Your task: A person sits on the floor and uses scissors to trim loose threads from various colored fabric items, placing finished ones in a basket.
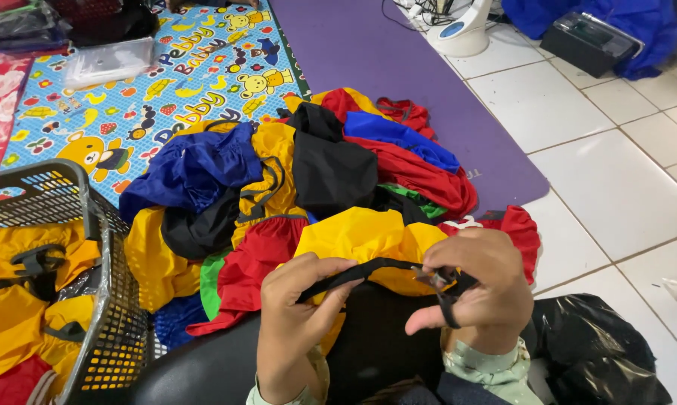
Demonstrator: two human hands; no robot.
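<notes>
One head-worn view; it looks steeply down and forward, close over the hands [398, 315]; floor [616, 150] beyond.

Both hands [301, 315] [473, 289] raised close together; fingers pinched.

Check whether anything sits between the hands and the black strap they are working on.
Nothing visible does. The left hand pinches the black strap directly, and the right hand grips its other end at a small buckle. The strap runs taut between them over a yellow garment.
</notes>
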